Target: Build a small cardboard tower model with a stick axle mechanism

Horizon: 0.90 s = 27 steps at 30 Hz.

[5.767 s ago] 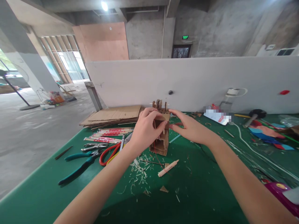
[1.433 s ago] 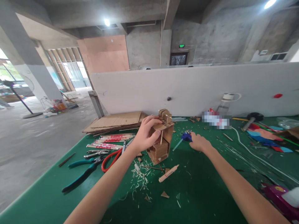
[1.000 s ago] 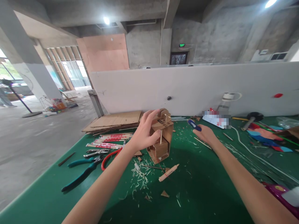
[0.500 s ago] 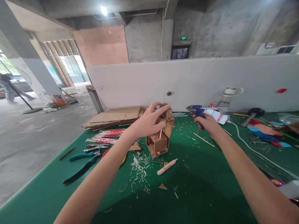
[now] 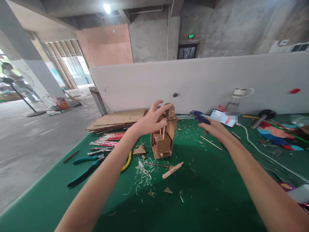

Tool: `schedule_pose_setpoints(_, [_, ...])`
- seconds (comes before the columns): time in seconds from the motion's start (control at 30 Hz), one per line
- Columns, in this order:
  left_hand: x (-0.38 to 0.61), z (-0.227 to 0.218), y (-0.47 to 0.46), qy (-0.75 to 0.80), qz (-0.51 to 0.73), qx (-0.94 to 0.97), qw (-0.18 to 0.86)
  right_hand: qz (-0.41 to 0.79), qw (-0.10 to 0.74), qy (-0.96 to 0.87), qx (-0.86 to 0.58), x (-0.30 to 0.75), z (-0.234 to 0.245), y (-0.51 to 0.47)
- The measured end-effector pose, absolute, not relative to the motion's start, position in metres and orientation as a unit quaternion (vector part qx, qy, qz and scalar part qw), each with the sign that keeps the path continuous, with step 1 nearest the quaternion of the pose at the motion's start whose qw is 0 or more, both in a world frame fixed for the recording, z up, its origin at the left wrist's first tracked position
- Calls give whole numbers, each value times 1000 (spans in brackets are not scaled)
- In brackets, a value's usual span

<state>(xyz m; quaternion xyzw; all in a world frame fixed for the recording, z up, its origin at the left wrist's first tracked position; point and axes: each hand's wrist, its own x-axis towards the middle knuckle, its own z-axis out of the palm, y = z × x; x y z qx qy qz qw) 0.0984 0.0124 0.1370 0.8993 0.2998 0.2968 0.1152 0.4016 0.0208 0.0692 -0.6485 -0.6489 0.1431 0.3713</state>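
Observation:
A small cardboard model (image 5: 162,145) stands upright on the green tabletop (image 5: 207,193), with thin wooden sticks (image 5: 163,132) rising from its lower box. My left hand (image 5: 151,121) is at the model's upper left side, fingers spread and apart; whether the fingertips touch the cardboard I cannot tell. In my right hand (image 5: 214,128) is a blue hot glue gun (image 5: 201,117), its nozzle pointing left and a clear glue stick out of its back. The fingers close round the handle, which they partly hide. In front of the model lies a pale wooden piece (image 5: 173,170).
Teal-handled pliers (image 5: 84,170), red-and-white wrapped sticks (image 5: 108,139) and cardboard sheets (image 5: 120,118) lie at left. Shavings (image 5: 145,172) litter the middle. A phone (image 5: 223,118) with a white cable rests behind my right hand. A white partition (image 5: 135,87) borders the back.
The model has come to stand straighter and slightly nearer the left, my left hand shifting left with it. My right hand and the glue gun have moved slightly left and down.

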Motion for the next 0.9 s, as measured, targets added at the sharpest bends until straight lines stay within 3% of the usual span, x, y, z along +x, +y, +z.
schedule_pose_setpoints(0.23, [91,127,9,371,349,846,160,125,349,-683,-630,391,82,9])
schedule_pose_setpoints(0.6, [108,108,38,340,417,822,188,122,335,-699,-620,394,78,16])
schedule_pose_setpoints(0.73, [108,107,36,331,488,796,141,117,350,-701,-610,393,75,17])
schedule_pose_setpoints(0.83, [110,107,7,332,549,766,43,116,371,-677,-625,393,72,17])
schedule_pose_setpoints(0.9, [110,101,-26,316,506,802,-21,122,396,-644,-643,396,69,18])
